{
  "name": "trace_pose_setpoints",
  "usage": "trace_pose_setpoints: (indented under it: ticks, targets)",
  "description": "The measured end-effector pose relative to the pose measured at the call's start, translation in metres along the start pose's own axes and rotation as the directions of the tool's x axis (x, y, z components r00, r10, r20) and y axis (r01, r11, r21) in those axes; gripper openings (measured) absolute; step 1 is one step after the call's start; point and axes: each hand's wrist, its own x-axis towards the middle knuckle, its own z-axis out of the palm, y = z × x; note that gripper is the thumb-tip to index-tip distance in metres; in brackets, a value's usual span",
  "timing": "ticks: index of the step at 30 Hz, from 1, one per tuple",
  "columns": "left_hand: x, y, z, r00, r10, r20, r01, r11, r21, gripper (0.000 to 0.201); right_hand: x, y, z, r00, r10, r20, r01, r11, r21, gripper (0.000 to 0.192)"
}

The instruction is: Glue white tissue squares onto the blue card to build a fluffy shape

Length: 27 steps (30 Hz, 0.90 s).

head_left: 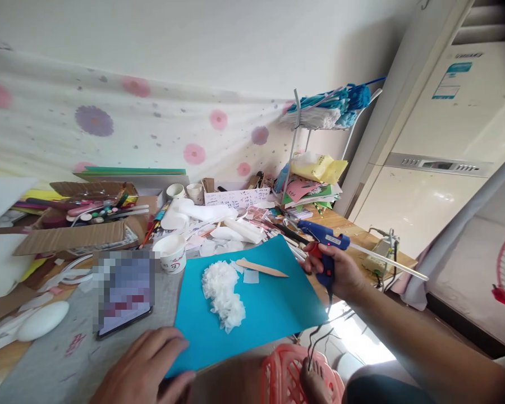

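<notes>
My right hand is closed round the handle of a blue glue gun, raised at the right end of a blue sheet. A long pale glue stick sticks out of the gun's back, and its nozzle points left. At the sheet's near left corner lies my left hand, thumb and fingers apart, fingertips touching the sheet. White ruffled paper tufts form a curved shape on the sheet. Beyond them rest a pointed wooden stick and a small white paper square.
A phone and paper cup stand left of the sheet. Behind are a cardboard box of pens and white paper rolls. A wire rack rises back right. Below is a pink plastic stool beside a dangling cord.
</notes>
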Motion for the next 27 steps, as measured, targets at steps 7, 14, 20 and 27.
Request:
trace_pose_setpoints:
  ticks: [7,14,20,27]
  targets:
    - [0.007,0.017,-0.008,0.984,0.085,0.158,-0.074,0.994,-0.08,0.01,0.034,0.001,0.011,0.997,-0.051,-0.059,0.042,0.989,-0.145,0.025]
    - [0.028,0.034,0.003,0.983,0.05,0.177,-0.021,0.987,-0.162,0.013,-0.005,-0.01,0.035,1.0,-0.016,-0.023,0.007,0.942,-0.334,0.024]
    - [0.04,0.03,-0.005,0.974,0.1,0.205,-0.071,0.987,-0.147,0.006,-0.045,0.001,0.076,0.981,0.099,0.169,0.045,0.727,-0.686,0.032]
    - [0.099,0.037,-0.003,0.96,0.183,0.21,-0.162,0.98,-0.115,0.038,-0.03,0.009,0.05,0.958,0.207,-0.2,-0.262,0.914,-0.309,0.028]
